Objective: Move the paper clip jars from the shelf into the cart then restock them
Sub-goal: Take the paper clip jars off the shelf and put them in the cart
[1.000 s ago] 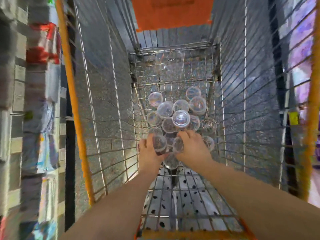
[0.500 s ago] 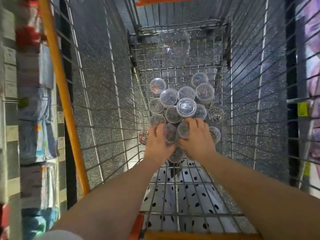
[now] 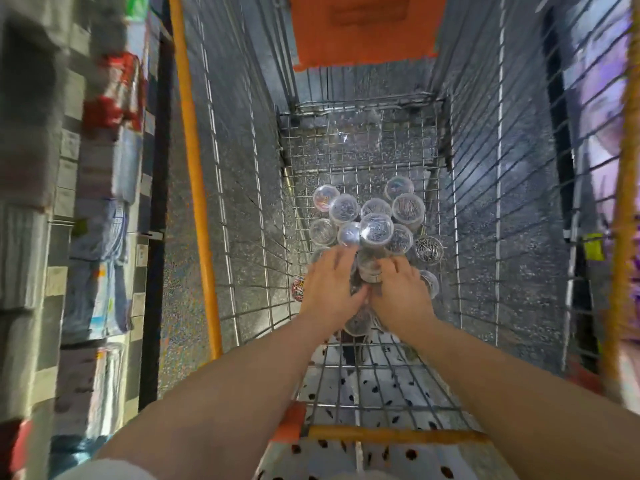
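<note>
Several clear round paper clip jars [image 3: 375, 228] lie heaped on the floor of the wire cart [image 3: 242, 202], most filled with silver clips. Both my arms reach down into the cart. My left hand [image 3: 330, 285] lies over the near left of the heap, its fingers curled round a jar that it mostly hides. My right hand [image 3: 400, 294] is beside it, gripping another jar [image 3: 369, 270] that stands up between the two hands. A jar of coloured clips [image 3: 298, 287] lies just left of my left hand. More jars are hidden under my hands.
The cart has tall wire sides with orange rims [image 3: 194, 168] and an orange panel [image 3: 360, 29] at its far end. Blurred shelves of packaged stationery [image 3: 104, 202] stand to the left. Dotted white fabric [image 3: 381, 382] shows through the cart's near wire floor.
Both hands stay low on the heap, closed in around the jars. The camera view has tilted, so the orange panel at the far end is back in sight.
</note>
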